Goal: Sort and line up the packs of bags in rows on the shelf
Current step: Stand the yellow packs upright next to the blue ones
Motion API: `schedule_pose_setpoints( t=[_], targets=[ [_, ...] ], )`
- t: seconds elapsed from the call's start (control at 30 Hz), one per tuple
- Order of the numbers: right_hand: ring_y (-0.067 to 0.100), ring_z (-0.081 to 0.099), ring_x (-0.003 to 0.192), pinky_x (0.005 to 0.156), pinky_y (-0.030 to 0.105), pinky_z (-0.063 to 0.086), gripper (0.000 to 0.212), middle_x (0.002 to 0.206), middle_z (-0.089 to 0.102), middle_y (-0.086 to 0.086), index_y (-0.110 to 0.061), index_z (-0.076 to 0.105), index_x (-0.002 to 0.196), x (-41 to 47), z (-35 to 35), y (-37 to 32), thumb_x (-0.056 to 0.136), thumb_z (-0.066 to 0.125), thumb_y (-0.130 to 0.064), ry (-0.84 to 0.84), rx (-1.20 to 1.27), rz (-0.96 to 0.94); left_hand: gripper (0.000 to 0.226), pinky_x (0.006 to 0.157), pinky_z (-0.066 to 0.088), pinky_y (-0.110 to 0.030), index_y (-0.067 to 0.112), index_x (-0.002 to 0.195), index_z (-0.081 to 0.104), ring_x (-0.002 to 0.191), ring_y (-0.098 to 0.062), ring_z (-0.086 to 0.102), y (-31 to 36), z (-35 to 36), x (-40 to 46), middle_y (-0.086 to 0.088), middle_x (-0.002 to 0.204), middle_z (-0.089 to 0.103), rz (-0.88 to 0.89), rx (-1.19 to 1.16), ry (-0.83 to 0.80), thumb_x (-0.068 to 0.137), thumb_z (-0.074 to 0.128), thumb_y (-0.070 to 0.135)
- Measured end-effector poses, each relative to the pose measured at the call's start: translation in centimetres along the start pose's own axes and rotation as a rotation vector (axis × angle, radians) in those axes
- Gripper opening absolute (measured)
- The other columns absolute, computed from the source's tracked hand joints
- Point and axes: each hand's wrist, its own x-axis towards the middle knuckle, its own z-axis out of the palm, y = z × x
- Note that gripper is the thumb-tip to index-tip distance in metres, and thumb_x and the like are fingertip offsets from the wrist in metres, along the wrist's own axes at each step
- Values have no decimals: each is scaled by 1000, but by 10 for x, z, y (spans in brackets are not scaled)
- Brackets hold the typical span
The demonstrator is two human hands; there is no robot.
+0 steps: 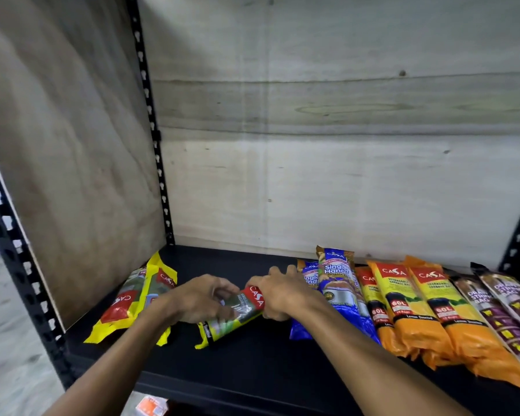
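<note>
A green and yellow pack with a red label (233, 315) lies tilted on the black shelf (252, 364) near the middle. Both hands hold it: my left hand (201, 297) grips its middle from the left, my right hand (278, 292) grips its red top end. Two more yellow and green packs (132, 298) lie against the left wall. To the right runs a row: two blue packs (338, 283), three orange and yellow packs (412, 307), then two purple packs (505, 310) at the far right.
A plywood back wall (342, 175) and a plywood side panel (72, 175) close in the shelf. Black perforated posts (150, 115) stand at the corners. An orange and white item (150, 406) lies below the shelf's front edge.
</note>
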Motion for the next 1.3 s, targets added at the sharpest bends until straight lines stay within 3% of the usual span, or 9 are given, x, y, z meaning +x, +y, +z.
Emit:
schedule_pose_setpoints(
  t=[0.1,0.2,0.33,0.43,0.6,0.83,0.93,1.13,1.3],
  targets=[
    [42,45,126,100,50,43,73,139,38,12,-38,39,146,13,0,3,86,68,-7,11,50,4,52,86,52,-22,20,125,61,101,-8,65,0,10,11,4,118,69,-43,-45,86,79,78,35],
    [37,46,131,106,46,45,73,147,42,11,-36,42,147,27,-2,8,87,64,-2,49,154,11,48,87,59,-36,19,108,70,83,-11,74,-2,22,23,5,93,77,-121,-187,171,68,83,42],
    [25,56,124,104,38,47,41,139,59,5,-24,62,134,37,-7,21,94,56,-15,102,418,45,41,85,59,-38,26,87,74,79,-10,73,4,39,35,9,77,77,-210,-328,311,56,86,51],
    [21,63,112,96,34,52,30,125,69,4,-19,72,121,42,-10,30,95,61,-28,138,456,90,43,84,60,-36,26,89,76,79,-8,73,13,49,42,10,78,77,-237,-386,348,56,85,52],
    [25,64,111,94,35,54,32,122,69,7,-14,70,122,55,-11,41,91,68,-25,143,299,185,39,85,58,-33,28,91,77,85,-9,70,32,61,55,10,86,75,-242,-396,374,61,84,53],
    [25,66,109,94,35,54,34,121,70,8,-13,70,122,59,-4,50,90,70,-24,176,306,236,25,87,57,-35,32,77,71,87,-8,69,40,69,58,11,87,75,-217,-374,381,67,81,53],
    [25,65,108,91,34,54,33,121,70,9,-13,69,122,57,-2,48,90,69,-22,180,290,242,33,91,56,-35,29,93,76,91,-8,69,33,61,44,12,93,75,-189,-372,350,73,74,56],
    [29,62,105,87,35,48,35,114,69,10,-12,70,109,47,1,32,91,60,-41,274,242,202,50,94,50,-38,22,120,64,115,-29,58,-27,-1,3,-6,121,65,-375,163,725,85,59,56],
    [33,42,128,99,42,41,45,136,51,11,-15,57,127,35,13,16,93,57,-46,239,204,189,59,93,47,-43,7,125,54,122,-39,50,-55,-18,-18,-17,131,52,-560,277,625,84,62,49]
  ],
)
